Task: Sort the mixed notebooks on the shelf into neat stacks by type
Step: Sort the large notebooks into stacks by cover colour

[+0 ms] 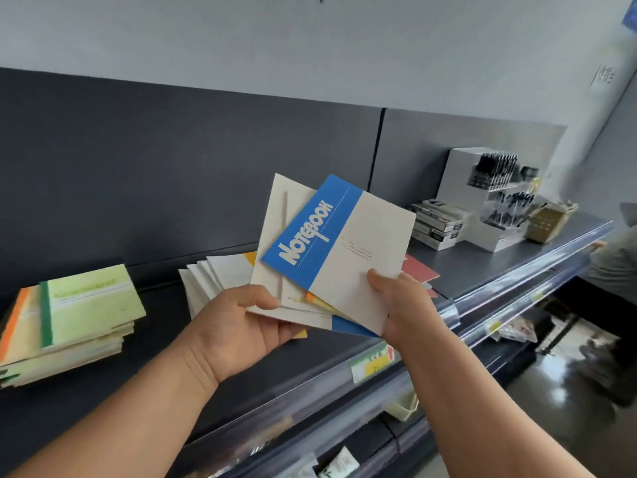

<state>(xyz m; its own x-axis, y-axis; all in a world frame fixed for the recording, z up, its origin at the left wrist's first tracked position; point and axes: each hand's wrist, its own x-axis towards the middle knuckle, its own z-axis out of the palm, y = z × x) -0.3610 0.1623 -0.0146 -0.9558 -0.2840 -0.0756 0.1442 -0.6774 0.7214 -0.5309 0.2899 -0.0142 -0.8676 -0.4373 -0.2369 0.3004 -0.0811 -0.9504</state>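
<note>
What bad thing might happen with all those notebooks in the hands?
The fanned notebooks in the left hand lie unevenly, so one may slip out and fall past the shelf edge. The right hand pinches the blue notebook near one corner only, which might bend it or let it drop. The green stack looks crooked, so adding more carelessly may topple it.
</note>
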